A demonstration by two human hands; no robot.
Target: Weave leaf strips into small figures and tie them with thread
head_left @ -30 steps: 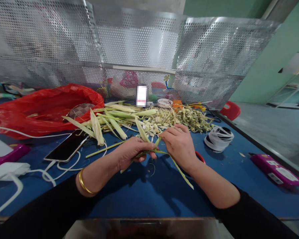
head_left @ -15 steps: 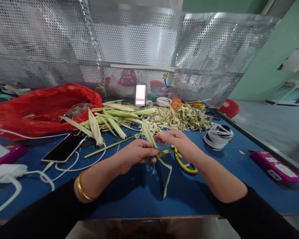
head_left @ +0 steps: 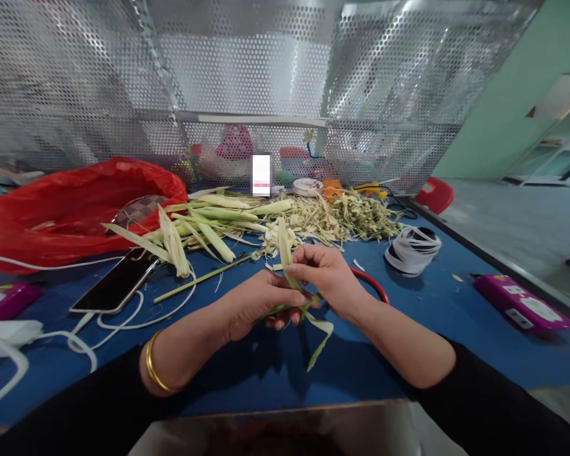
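My left hand point(head_left: 266, 297) is closed on a bundle of corn husk point(head_left: 285, 253), low over the blue table. One broad pale strip stands up from it, and a folded green strip point(head_left: 320, 348) hangs below. My right hand point(head_left: 327, 278) pinches the upright strip between thumb and fingers, close beside the left. Behind the right hand shows a red loop handle point(head_left: 375, 285), seemingly of scissors; the rest is mostly hidden. Beyond the hands lie a pile of corn husks point(head_left: 218, 221) and a heap of husk scraps point(head_left: 308, 218).
A red plastic bag point(head_left: 76, 209) sits at the left, near a phone point(head_left: 116, 285) with white cables. On the right are a spool of white ribbon point(head_left: 412, 251) and a purple box point(head_left: 522, 303). A perforated metal screen point(head_left: 247, 69) stands behind the table point(head_left: 247, 380).
My right hand has let go of the yellow-handled tool and moved left onto the upright husk strip, now pinching it. The yellow loop no longer shows; a red loop does. The view has shifted slightly.
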